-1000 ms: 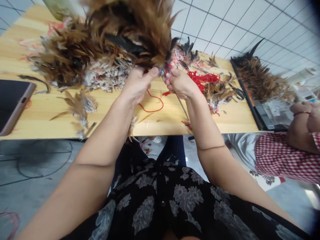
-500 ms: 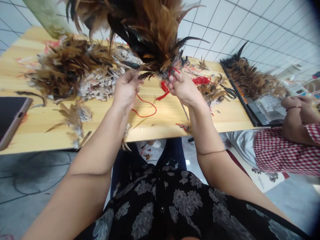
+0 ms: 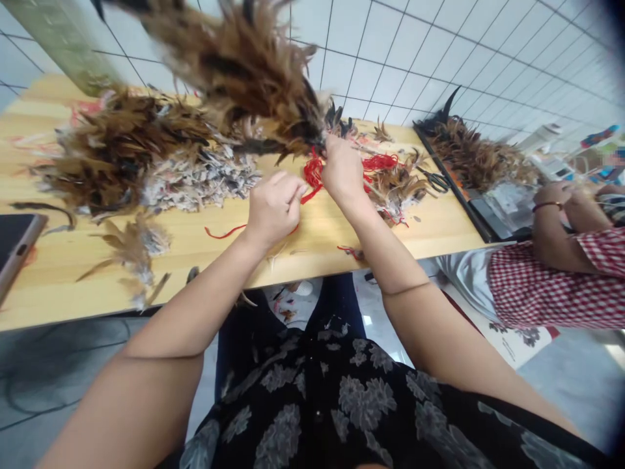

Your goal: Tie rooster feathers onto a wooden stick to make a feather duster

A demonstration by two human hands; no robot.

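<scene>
My right hand [image 3: 343, 170] is closed round the narrow base of a feather duster [image 3: 249, 85], whose brown and black plumes lean up and to the left, blurred by motion. Below that grip, red thread [image 3: 313, 170] hangs in a tangle. My left hand [image 3: 274, 205] is a closed fist just left of it, fingers pinched towards the tangle. A loose red strand [image 3: 224, 233] runs from beneath my left wrist, and the pinch seems to be on this thread, though the fingertips are partly hidden.
Brown and grey feather heaps [image 3: 117, 143] cover the wooden table's [image 3: 312, 257] left side, with a phone [image 3: 19, 251] at its edge. Scissors [image 3: 436, 181] lie right, beside a black tray of feathers [image 3: 481, 150]. A person in a checked sleeve [image 3: 603, 254] sits beyond.
My left hand has come down and right, away from the plumes, and closed into a fist. The duster has swung left and my right hand has turned with its back towards me.
</scene>
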